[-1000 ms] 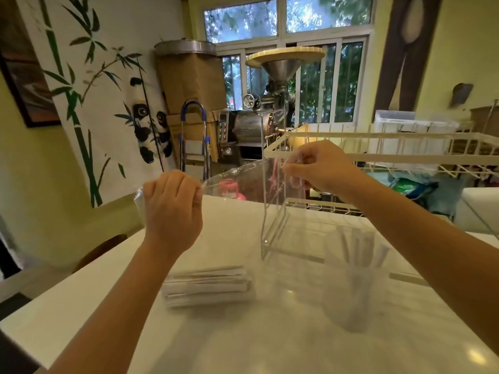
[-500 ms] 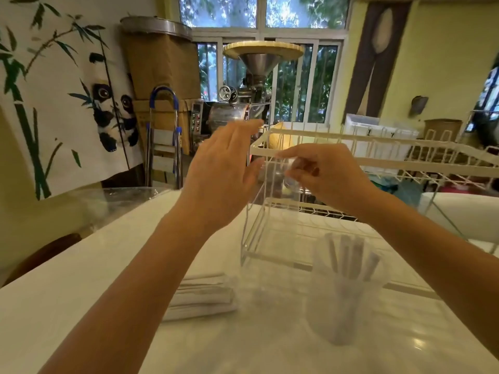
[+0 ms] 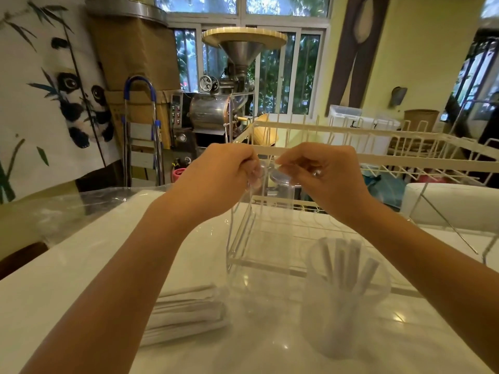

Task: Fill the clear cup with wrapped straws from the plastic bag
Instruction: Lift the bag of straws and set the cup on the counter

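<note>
Both hands are raised over the desk [image 3: 67,287], the left hand [image 3: 216,179] and right hand [image 3: 321,179] each pinching the top edge of the thin plastic bag [image 3: 259,211] between them. The film looks flimsy and slippery, best held by its rim. The clear cup [image 3: 343,300] holds several wrapped straws [image 3: 348,265]; more straws [image 3: 186,314] lie flat beside it.

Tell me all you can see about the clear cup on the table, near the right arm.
The clear cup is a tall tumbler of frosted, see-through plastic, as it looks, with an open round rim. It stands upright on the white table, at the right front, below the right forearm. Several wrapped straws stand inside, leaning, their white tips rising above the rim. It is only partly filled. Neither hand touches it. A clear plastic box stands just behind it; contact cannot be told.
</note>
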